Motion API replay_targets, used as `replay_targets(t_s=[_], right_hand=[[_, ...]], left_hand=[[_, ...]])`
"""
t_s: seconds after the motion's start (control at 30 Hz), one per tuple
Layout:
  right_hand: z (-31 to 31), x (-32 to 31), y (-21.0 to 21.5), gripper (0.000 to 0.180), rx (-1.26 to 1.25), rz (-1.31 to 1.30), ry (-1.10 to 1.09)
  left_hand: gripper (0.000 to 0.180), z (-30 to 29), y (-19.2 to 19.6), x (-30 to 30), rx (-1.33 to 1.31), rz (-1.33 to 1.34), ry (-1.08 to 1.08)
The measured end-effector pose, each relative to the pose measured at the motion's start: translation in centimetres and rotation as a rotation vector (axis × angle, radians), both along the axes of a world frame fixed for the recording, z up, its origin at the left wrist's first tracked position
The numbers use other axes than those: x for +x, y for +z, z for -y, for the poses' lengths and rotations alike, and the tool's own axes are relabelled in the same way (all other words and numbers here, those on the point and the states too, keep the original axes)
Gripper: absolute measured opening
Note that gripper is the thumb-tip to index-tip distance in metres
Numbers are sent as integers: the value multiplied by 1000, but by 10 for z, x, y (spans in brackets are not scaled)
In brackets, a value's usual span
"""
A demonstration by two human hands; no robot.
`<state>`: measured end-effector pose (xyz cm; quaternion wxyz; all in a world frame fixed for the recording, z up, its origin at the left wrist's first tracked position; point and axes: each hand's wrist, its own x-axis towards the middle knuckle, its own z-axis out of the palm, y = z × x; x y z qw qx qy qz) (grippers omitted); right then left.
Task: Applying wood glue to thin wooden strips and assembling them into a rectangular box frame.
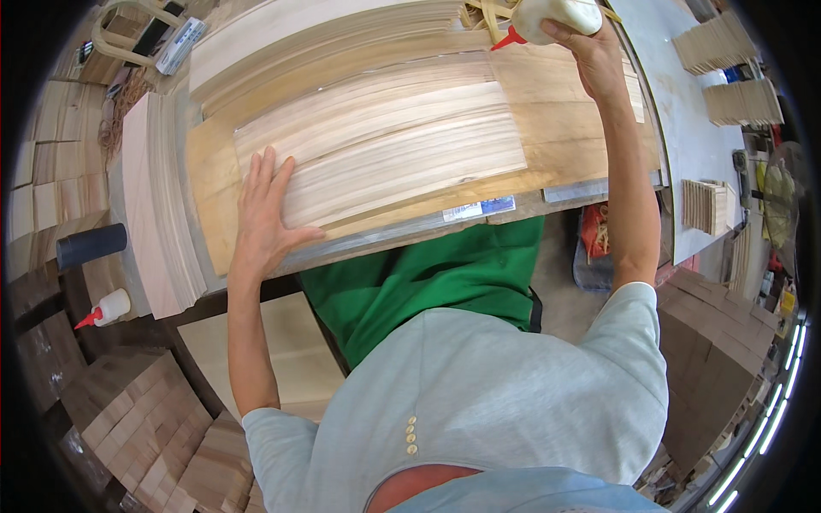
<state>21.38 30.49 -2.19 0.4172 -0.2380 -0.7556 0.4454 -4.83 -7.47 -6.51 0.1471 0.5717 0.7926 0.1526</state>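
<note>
My left hand [263, 214] lies flat with fingers spread on the left end of a pale wooden board [385, 158], which rests on a wider tan board [564, 128] on the workbench. My right hand [590, 51] is raised at the far edge of the bench and grips a white glue bottle [556, 15] with a red nozzle pointing left and down toward the wood. Further pale boards [325, 34] are stacked behind the one under my left hand.
A second white glue bottle with a red tip [107, 309] lies at the lower left near a dark cylinder [90, 245]. Stacks of small wooden blocks [137, 410] stand at the lower left. More block stacks [740, 98] sit on a grey table at the right.
</note>
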Motion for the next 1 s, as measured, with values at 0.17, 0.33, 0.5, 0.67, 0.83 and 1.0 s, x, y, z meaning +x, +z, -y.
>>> replay_targets(t_s=[0.17,0.33,0.5,0.67,0.83,1.0], right_hand=[[1,15,-10,42,-473,-331,69],[74,-25,-15,45,-572,-302,228],[148,-105,-46,45,-675,-250,411],[210,-173,-39,42,-661,-169,466],[225,-195,-37,48,-635,-152,559],[227,-199,-41,56,-583,-137,548]], left_hand=[[118,21,-5,-22,106,6,44],[119,36,-11,-49,60,115,129],[116,42,-16,-48,55,156,226],[115,42,-22,-50,90,168,215],[120,43,-26,-54,98,166,189],[120,42,-27,-53,101,146,184]])
